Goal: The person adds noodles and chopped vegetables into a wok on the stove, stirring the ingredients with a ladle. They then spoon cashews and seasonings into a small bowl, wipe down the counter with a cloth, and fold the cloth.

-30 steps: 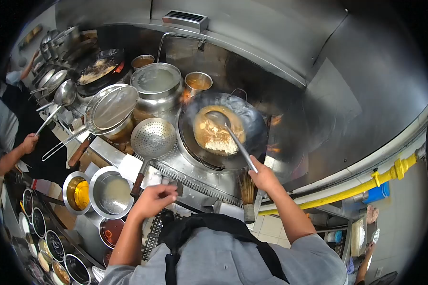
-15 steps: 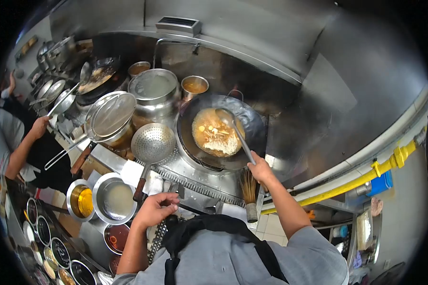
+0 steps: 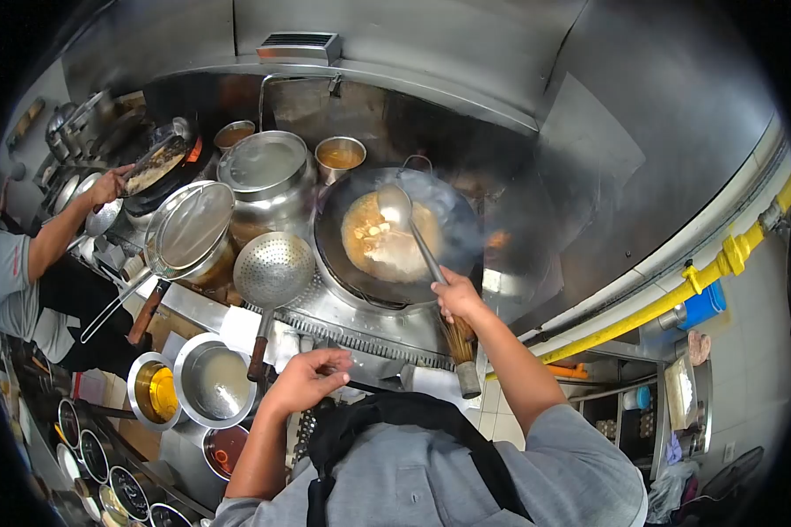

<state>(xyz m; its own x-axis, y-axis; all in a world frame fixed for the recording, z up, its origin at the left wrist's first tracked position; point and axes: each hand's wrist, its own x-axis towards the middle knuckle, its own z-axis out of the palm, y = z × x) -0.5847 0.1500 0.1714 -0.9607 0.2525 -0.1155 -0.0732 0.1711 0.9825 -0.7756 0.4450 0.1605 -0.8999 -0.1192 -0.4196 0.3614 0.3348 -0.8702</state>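
Observation:
My right hand (image 3: 457, 296) grips the handle of a metal ladle (image 3: 395, 205), whose bowl hangs over the wok (image 3: 460, 200). Brownish broth (image 3: 365, 224) fills the wok's middle, with pale pieces and a whitish patch on it. Some steam drifts off the wok's right side. Just below my right hand, a bamboo brush (image 3: 460, 344) leans at the stove's edge. My left hand (image 3: 313, 379) is held in the air at the counter's front, fingers stretched out, holding nothing. Nearest to it is the wooden handle of a perforated strainer (image 3: 274, 266) resting on the stove.
Left of the wok stand a lidded steel pot (image 3: 264, 164), a small pot of orange liquid (image 3: 341, 154) and a wire sieve (image 3: 198, 227). Metal bowls (image 3: 185, 373) sit front left. A co-worker's hand (image 3: 108, 187) is by another wok. A yellow pipe (image 3: 642, 318) runs along the right.
The ladle has swung slightly left over the broth, and the whitish patch looks smoother. My left hand's fingers have straightened. The co-worker's hand has moved up to the other wok. The view has shifted.

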